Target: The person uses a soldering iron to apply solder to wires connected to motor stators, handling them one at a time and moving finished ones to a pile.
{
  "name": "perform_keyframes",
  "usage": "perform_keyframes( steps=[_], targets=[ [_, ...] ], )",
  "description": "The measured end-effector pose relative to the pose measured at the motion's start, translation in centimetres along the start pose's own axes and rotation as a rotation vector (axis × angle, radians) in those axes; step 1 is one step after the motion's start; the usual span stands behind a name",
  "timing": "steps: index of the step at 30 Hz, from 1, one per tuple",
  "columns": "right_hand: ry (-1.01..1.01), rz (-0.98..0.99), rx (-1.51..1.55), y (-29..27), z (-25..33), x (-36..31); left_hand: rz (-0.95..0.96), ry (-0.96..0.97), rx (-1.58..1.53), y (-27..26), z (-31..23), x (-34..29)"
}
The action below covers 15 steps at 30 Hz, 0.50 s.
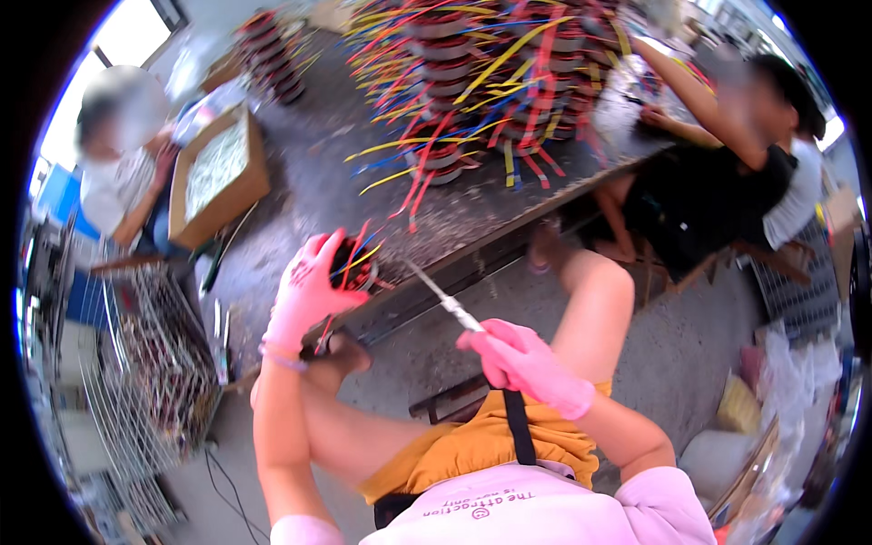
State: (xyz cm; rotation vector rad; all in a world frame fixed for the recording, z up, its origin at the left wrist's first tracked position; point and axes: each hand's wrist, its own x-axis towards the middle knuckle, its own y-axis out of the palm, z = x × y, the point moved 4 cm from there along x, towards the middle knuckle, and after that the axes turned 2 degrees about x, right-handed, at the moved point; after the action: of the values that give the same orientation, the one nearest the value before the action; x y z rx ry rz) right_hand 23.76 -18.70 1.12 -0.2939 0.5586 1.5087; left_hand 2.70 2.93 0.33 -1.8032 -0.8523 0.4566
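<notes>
My left hand (307,283), in a pink glove, grips a small motor stator (350,263) at the near edge of the table. Red, yellow and blue leads stick out of the stator, and the palm hides part of it. In my pink-gloved right hand (534,365) is a slim rod-like tool (450,303) with a pale shaft and a thin metal tip; its exact kind I cannot make out. The tip points up and left toward the stator, with a small gap seeming to lie between them. Fingers wrap around the tool's lower end.
Tall stacks of stators (440,86) with coloured leads stand on the dark table (309,173). A carton (259,177) of small pale pieces sits at left. One person (118,182) is at the left, another (718,182) at the right. A wire rack (136,354) stands lower left.
</notes>
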Motion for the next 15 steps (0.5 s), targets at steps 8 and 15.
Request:
perform_keyframes(
  steps=[8, 15],
  targets=[
    [0.076, -0.022, -0.057, 1.0, -3.7, 2.1, -0.012, -0.065, 0.114, 0.4, 1.6, -1.1],
    [0.089, -0.083, 0.044, -0.2, -5.2, 2.4, -0.062, 0.029, 0.075, 0.2, 0.8, -1.1]
  ],
)
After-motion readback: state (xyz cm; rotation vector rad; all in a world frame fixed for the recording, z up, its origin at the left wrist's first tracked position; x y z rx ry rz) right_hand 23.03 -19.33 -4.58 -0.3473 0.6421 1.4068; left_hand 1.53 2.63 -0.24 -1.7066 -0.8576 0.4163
